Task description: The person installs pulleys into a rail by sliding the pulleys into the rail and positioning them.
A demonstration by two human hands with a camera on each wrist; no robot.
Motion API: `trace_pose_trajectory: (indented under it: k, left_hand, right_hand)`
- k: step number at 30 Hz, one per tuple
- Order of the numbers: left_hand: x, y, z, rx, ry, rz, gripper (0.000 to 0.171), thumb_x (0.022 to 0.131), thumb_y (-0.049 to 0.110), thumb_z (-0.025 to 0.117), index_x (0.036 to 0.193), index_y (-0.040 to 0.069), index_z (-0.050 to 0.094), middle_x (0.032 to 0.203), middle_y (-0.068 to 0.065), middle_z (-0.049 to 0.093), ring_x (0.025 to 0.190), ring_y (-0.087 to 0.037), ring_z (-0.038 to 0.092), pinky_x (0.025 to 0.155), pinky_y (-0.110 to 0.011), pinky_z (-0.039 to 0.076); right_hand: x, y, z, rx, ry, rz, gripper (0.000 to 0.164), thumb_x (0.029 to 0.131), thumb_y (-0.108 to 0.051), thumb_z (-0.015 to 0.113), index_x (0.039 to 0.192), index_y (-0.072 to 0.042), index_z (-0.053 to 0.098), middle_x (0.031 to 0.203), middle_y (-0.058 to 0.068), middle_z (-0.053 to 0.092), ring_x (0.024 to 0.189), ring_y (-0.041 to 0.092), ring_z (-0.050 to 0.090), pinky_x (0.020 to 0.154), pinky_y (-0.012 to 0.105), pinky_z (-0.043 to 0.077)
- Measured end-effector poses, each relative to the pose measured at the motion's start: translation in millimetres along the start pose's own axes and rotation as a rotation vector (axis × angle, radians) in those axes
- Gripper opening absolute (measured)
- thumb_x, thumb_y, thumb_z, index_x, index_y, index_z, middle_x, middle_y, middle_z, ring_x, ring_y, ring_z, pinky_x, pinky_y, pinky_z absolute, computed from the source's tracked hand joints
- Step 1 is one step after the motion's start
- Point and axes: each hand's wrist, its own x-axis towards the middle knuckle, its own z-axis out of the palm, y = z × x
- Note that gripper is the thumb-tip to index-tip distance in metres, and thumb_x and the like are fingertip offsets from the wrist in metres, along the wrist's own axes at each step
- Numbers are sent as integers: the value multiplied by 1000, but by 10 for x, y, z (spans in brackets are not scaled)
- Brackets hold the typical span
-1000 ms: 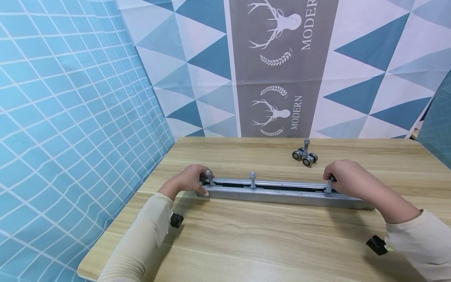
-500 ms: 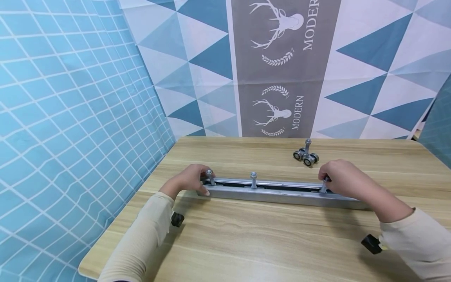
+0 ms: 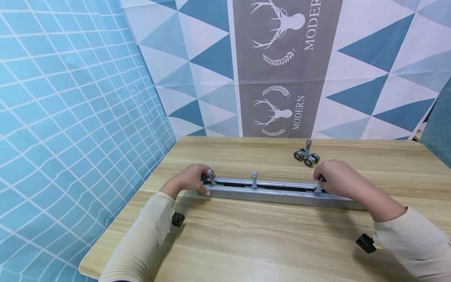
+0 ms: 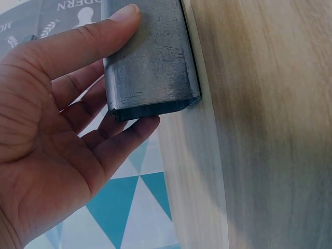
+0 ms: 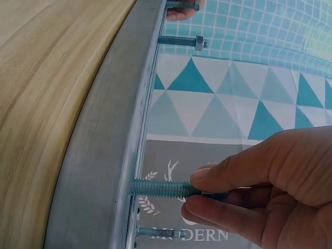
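A long metal track [image 3: 282, 196] with a slot along its top lies across the table. My left hand [image 3: 191, 178] grips its left end, the thumb on the near side; in the left wrist view the thumb presses the face of the track [image 4: 150, 57] and the fingers curl behind. Three bolts stand up from the slot: a left bolt [image 3: 211, 176] by my left hand, a middle bolt [image 3: 254, 180], and a right bolt [image 3: 318, 187]. My right hand [image 3: 338, 178] pinches the right bolt's top between thumb and fingers; the right wrist view shows its threaded shank [image 5: 161, 188].
Behind the track, a loose four-wheeled roller trolley [image 3: 307, 156] with an upright bolt stands on the wooden table [image 3: 246, 243]. A patterned cloth [image 3: 204, 70] hangs at the back, and a blue checked cloth [image 3: 70, 117] at the left.
My right hand has slid the right bolt leftward along the slot, toward the middle bolt. The left hand stays on the track's left end, and the trolley has not moved.
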Motion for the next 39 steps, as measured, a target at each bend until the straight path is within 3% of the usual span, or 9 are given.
trace_pose_trajectory:
  k: [23, 39]
  left_hand:
    - [-10, 11, 1, 0, 5, -2, 53, 62, 12, 93, 110, 15, 70, 101, 1, 66, 91, -17, 57, 83, -38, 49]
    - [0, 3, 2, 1, 5, 0, 53, 61, 12, 94, 109, 14, 71, 99, 2, 66, 92, -17, 59, 83, -38, 50]
  right_hand:
    - [105, -124, 17, 17, -34, 18, 14, 75, 9, 72, 83, -3, 74, 81, 6, 69, 69, 16, 60, 62, 36, 53]
    - [204, -238, 72, 11, -24, -17, 14, 76, 8, 73, 83, -4, 74, 82, 6, 69, 73, 19, 63, 64, 38, 54]
